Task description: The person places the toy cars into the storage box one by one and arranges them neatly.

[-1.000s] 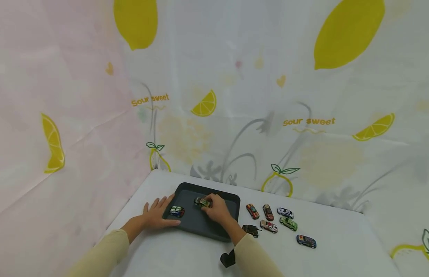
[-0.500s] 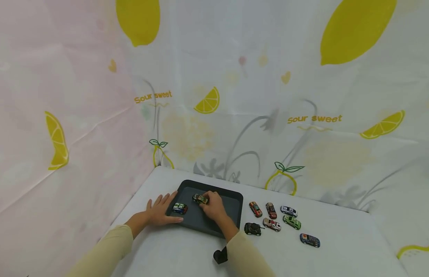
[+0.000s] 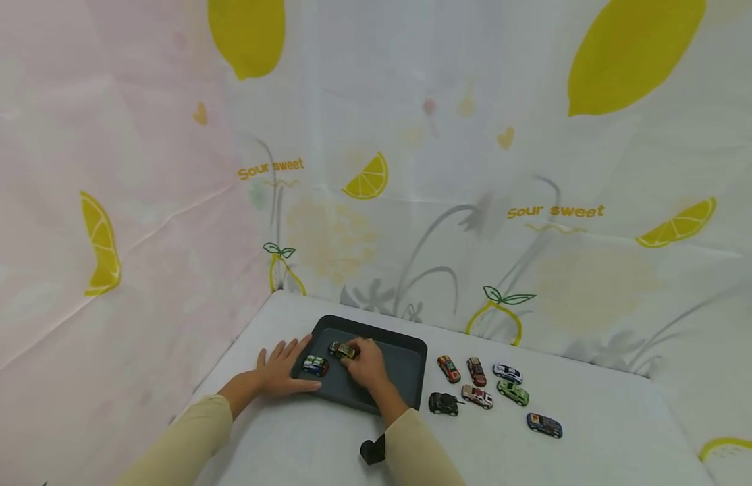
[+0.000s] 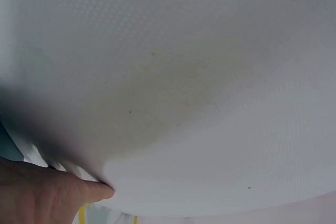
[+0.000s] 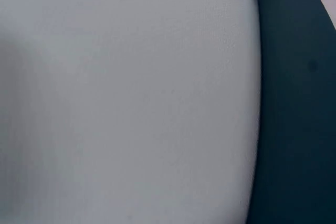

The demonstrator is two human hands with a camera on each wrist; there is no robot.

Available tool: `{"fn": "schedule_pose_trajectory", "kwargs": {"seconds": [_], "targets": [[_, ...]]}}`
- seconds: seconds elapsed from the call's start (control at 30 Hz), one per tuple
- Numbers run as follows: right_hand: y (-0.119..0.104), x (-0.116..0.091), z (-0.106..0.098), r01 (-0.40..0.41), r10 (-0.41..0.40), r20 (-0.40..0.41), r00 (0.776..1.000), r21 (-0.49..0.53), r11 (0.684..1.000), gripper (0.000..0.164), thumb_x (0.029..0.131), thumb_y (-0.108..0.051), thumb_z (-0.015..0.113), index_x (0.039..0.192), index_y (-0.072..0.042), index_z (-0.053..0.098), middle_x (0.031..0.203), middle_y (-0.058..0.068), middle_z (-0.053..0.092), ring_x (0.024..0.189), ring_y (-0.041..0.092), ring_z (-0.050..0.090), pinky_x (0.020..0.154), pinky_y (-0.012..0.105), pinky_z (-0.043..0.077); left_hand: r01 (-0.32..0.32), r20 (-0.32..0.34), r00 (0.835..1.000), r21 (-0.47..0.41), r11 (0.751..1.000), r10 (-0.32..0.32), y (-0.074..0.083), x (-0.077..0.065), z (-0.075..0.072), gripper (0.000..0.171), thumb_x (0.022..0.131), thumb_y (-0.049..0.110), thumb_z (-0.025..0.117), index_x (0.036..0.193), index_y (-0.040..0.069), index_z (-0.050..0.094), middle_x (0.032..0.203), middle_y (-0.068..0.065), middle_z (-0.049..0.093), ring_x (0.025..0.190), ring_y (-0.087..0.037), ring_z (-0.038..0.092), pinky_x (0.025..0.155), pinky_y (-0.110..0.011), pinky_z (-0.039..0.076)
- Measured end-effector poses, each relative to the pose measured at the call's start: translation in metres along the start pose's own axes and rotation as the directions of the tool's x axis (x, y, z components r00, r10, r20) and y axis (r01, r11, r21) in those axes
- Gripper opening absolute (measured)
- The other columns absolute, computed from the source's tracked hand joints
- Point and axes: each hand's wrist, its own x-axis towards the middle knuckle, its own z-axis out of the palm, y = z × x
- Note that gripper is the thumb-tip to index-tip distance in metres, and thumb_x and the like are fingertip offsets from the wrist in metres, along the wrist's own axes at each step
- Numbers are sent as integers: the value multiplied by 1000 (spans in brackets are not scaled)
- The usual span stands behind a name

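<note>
Head view: right hand [image 3: 368,364] pinches partly hidden car [image 3: 340,349]; left hand [image 3: 280,373] spread, touching tray [image 3: 405,368].

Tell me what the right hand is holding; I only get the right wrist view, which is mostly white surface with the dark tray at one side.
Observer: In the head view, the right hand pinches a toy car within the outline of the tray.
Operator: Is it the only car there?
Observer: No, a second car sits near the tray's left end.
Operator: And where is the left hand?
Observer: At the tray's left edge, spread out.
</note>
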Motion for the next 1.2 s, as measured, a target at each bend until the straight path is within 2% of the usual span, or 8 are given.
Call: {"fn": "schedule_pose_trajectory", "kwargs": {"seconds": [0.1,0.2,0.33,0.43,0.63,0.77,1.03,1.2], "targets": [[1,2,3,-28,28,-17,999,3,1000,26,80,-19,83,101,-8,72,93,7,66,85,20,62,80,39,53,-21,-6,1000,6,1000,21,0,1,-1,116,73,84,58,159,22,11,160,-27,22,147,-53,14,109,-78,2],[-5,2,2,-103,103,10,995,-9,995,27,79,-17,83,103,-8,73,99,10,67,93,28,65,85,45,53,-19,-4,1000,11,1000,19,1,0,0,117,72,86,56,159,23,9,161,-26,21,147,-52,13,110,-77,2],[-6,-1,6,-172,172,34,984,-11,985,30,80,-19,79,108,-10,71,103,7,68,94,26,66,84,42,53,-13,4,1000,13,1000,13,3,-3,1,116,74,83,58,159,20,12,160,-26,23,147,-52,15,109,-77,4],[-7,-4,7,-213,212,24,977,28,977,29,79,-17,75,106,-10,70,100,4,68,85,19,64,76,35,52,-23,1,1000,16,1000,23,4,-5,-1,113,76,79,61,159,18,14,159,-26,25,146,-53,17,108,-78,6],[-10,-4,9,-192,193,-7,981,83,978,20,78,-14,70,97,-10,73,90,3,62,68,9,52,63,27,43,-15,-11,1000,31,999,15,4,-5,-4,111,77,77,62,159,18,14,160,-26,25,146,-52,18,108,-78,7],[-9,-3,10,-184,185,-3,983,73,980,19,79,-16,71,98,-12,74,90,1,60,68,6,51,61,24,40,-12,-4,1000,30,999,12,3,-5,-4,112,77,77,62,159,18,14,160,-26,24,147,-52,17,109,-78,6],[-8,-3,10,-132,133,-25,991,33,991,21,81,-21,78,100,-13,74,89,0,63,68,6,53,62,22,42,-7,2,1000,33,999,7,2,-3,-2,111,78,75,63,159,19,13,160,-25,24,147,-51,17,109,-77,6],[-7,0,12,-129,129,-17,991,11,992,22,82,-24,80,100,-15,73,88,-2,65,67,4,54,61,21,42,-3,-1,1000,16,1000,3,3,-5,-3,111,78,74,64,160,19,12,160,-26,23,147,-52,16,109,-77,6]]}}
